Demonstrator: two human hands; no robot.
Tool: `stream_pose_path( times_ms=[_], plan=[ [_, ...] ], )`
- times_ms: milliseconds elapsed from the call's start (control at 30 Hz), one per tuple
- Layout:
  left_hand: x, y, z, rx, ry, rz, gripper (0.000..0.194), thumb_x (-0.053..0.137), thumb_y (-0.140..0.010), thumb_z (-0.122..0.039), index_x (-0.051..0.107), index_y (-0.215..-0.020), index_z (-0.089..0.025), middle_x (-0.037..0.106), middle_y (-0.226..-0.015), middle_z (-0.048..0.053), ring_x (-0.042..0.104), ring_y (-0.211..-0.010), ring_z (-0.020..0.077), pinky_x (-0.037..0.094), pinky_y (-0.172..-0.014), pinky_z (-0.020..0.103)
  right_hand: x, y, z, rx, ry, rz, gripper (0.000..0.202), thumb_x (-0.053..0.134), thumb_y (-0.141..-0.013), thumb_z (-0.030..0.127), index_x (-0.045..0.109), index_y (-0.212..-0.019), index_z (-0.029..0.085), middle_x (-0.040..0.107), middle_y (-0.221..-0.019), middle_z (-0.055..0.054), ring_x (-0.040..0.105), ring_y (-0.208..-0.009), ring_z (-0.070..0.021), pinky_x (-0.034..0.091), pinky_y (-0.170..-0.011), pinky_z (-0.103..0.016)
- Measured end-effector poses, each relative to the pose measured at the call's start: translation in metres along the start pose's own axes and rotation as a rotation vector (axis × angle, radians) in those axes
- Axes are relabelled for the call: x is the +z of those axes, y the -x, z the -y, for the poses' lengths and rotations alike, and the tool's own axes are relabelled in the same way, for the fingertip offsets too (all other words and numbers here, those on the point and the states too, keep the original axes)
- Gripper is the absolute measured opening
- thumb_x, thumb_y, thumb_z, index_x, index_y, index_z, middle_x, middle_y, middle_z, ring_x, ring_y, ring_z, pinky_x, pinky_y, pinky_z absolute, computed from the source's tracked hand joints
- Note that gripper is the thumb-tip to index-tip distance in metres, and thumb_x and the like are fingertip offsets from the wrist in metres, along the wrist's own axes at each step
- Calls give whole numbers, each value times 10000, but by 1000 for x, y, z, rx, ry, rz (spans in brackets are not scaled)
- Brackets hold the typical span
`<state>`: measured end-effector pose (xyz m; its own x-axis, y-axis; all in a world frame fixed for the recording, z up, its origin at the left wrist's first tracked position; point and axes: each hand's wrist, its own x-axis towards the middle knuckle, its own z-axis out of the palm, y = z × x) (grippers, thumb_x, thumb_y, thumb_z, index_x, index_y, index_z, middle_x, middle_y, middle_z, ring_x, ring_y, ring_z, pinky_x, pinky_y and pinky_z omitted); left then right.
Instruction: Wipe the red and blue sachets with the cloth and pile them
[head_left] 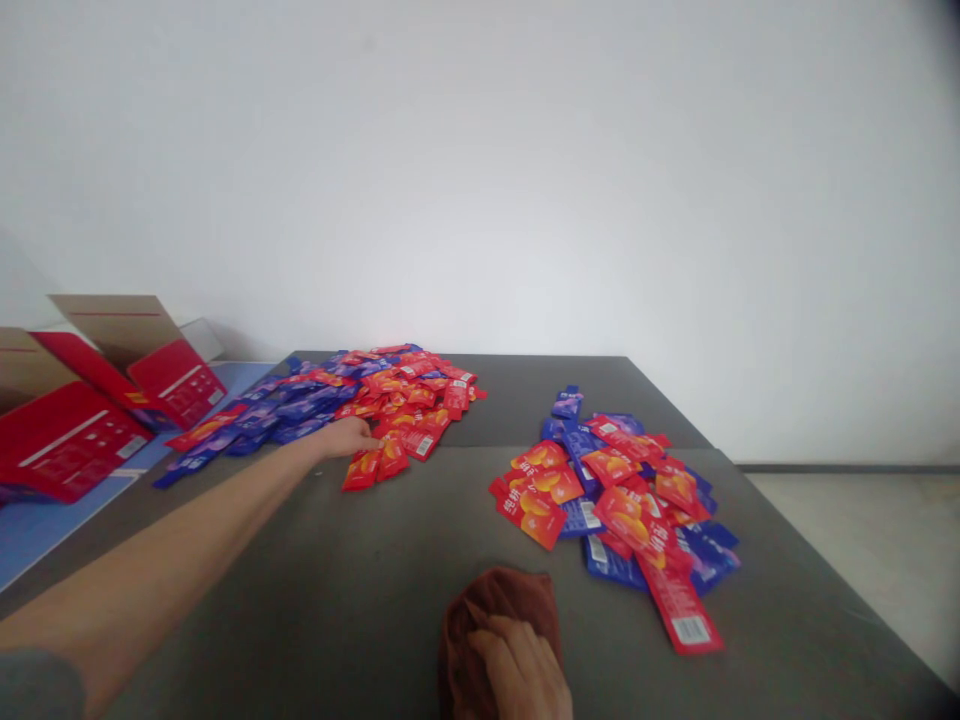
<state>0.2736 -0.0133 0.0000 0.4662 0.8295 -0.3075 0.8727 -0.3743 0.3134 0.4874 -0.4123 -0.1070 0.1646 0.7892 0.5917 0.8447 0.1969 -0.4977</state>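
Observation:
My left hand (347,438) reaches to the front edge of a large pile of red and blue packets (405,385) at the left. Its fingers are pinched at a red packet (390,456), beside another red packet (362,468). Near the front edge of the view, my right hand (520,665) grips a brown cloth pouch (500,595), with its fingers curled on the fabric. A second, smaller pile of red and blue packets (630,500) lies to the right, beyond the pouch.
Open red cardboard boxes (75,440) with raised brown flaps stand at the far left on a blue surface (45,530). The dark grey table (337,600) ends in front of a white wall (480,180). Pale floor shows at the right.

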Motion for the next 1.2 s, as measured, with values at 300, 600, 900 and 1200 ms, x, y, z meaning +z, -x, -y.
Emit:
stream_pose_path(
  times_ms=[300,600,900,1200],
  plan=[
    [48,32,-58,187,-1,21,379,612,-765,-559,639,-755,-182,631,-734,22,547,-672,186,316,-562,260,-14,-9,6,-19,0,65,282,654,-764,230,638,-1042,275,702,-1065,-51,664,-887,-238,498,-740,-335],
    [15,79,-65,303,28,363,296,776,-653,-436,781,-847,-212,753,-845,17,635,-752,209,401,-636,241,-22,-17,22,70,-54,68,266,651,-794,159,627,-1036,267,686,-1089,-43,637,-960,-239,470,-805,-351],
    [39,109,-42,227,106,204,405,652,-743,-570,700,-620,-188,568,-556,-5,511,-557,164,286,-542,259,-26,-19,25,124,-100,104,246,671,-770,142,638,-979,267,677,-1062,-40,613,-965,-247,448,-835,-369],
    [100,126,-58,217,103,-136,390,638,-792,-543,701,-953,-194,686,-881,44,600,-778,210,400,-662,276,-27,-19,23,116,-80,107,344,627,-702,97,644,-998,272,679,-1079,-49,619,-966,-251,461,-840,-374]
  ],
)
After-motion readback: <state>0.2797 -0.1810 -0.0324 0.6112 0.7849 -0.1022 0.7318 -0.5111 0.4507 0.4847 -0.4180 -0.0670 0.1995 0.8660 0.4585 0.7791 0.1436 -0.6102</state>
